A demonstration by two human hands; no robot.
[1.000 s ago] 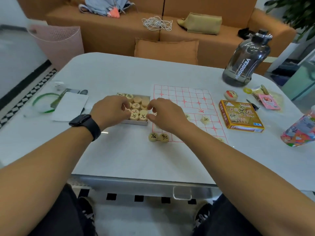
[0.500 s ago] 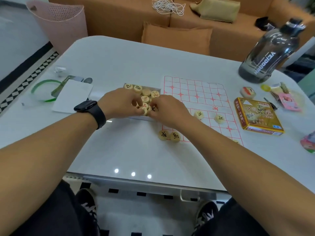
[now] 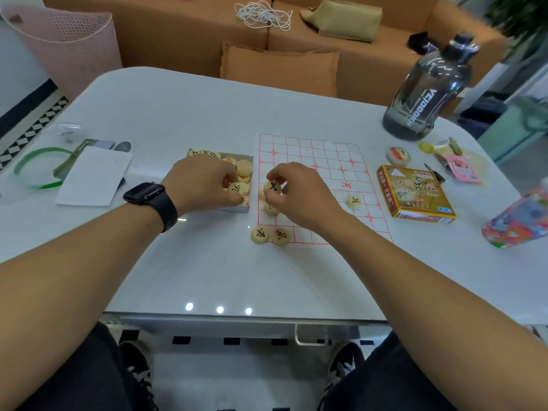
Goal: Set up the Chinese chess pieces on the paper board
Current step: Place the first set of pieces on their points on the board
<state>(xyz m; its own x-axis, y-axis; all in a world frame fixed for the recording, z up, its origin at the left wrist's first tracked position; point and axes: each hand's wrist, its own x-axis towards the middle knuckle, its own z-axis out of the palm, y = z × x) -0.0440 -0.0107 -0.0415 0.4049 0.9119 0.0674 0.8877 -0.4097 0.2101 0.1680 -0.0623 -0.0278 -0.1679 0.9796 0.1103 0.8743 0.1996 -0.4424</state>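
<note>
One piece (image 3: 272, 187) is now out of the tray (image 3: 250, 161), pinched in right hand (image 3: 296, 192) over paper board (image 3: 326, 161) left edge; both hands were in the tray a moment ago. Left hand (image 3: 201, 185) grips another there. Few placed; most remain. Bottle (image 3: 427, 90) beyond board reads "VEIDOORN".

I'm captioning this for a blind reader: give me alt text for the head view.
Two hands each pinch a round chess piece: the left hand over a tray of pieces, the right hand above the red-lined paper board. Three pieces lie along the board's near-left edge and another further right.
</note>
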